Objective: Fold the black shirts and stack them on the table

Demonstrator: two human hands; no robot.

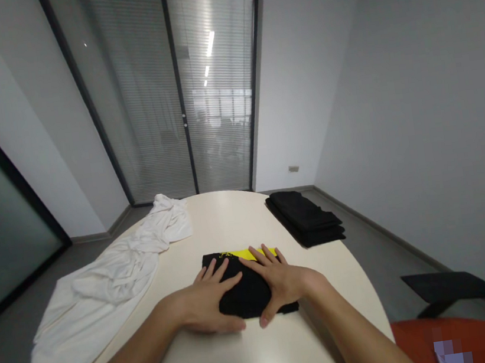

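Note:
A folded black garment [249,295] with a bright yellow panel along its far edge lies flat on the pale table. My left hand [211,301] rests on its left side, fingers spread, palm down. On the right side, my right hand [279,281] presses flat with its fingers apart and reaching over the yellow strip. Both thumbs are near the garment's front edge. Neither hand grips the cloth. Parts of the garment are hidden beneath the hands.
Folded black cloths [305,216] are stacked at the table's right edge. A crumpled white cloth [116,275] runs along the left side and hangs over the edge. The round table [224,216] ends near glass doors. A red chair [418,340] with a black armrest [450,286] stands at lower right.

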